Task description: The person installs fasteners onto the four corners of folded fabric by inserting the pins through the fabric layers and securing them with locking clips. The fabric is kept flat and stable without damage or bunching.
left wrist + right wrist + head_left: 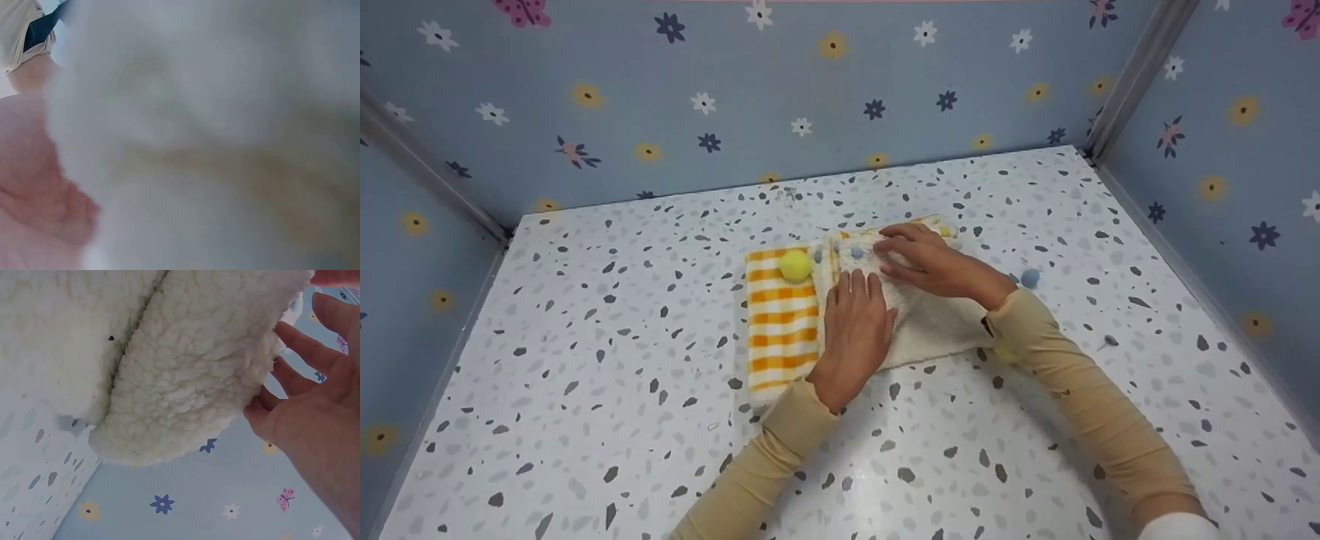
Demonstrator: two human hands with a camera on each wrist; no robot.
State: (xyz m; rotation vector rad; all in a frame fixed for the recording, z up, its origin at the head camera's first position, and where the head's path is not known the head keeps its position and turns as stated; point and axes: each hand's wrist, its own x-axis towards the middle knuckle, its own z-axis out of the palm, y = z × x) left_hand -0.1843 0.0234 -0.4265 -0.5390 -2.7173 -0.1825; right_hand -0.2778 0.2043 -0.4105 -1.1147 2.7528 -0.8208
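Note:
A small blanket (781,330) lies partly folded on the table, with orange-yellow and white gingham on one face and cream fleece on the other. Flat on the fleece rests my left hand (855,326), fingers straight and pointing away from me. My right hand (934,264) touches the folded fleece near its far edge, fingers spread and slightly bent. In the right wrist view its fingertips lie along the edge of the fleece (185,365). The left wrist view is mostly blurred white pile beside my palm (39,180). A yellow pompom (795,265) and a blue pompom (856,253) show on the blanket.
Another blue pompom (1030,278) pokes out beyond my right wrist, and a second yellow one shows under that sleeve. The speckled white table (607,390) is bordered by blue floral panels (765,67) at the back and both sides.

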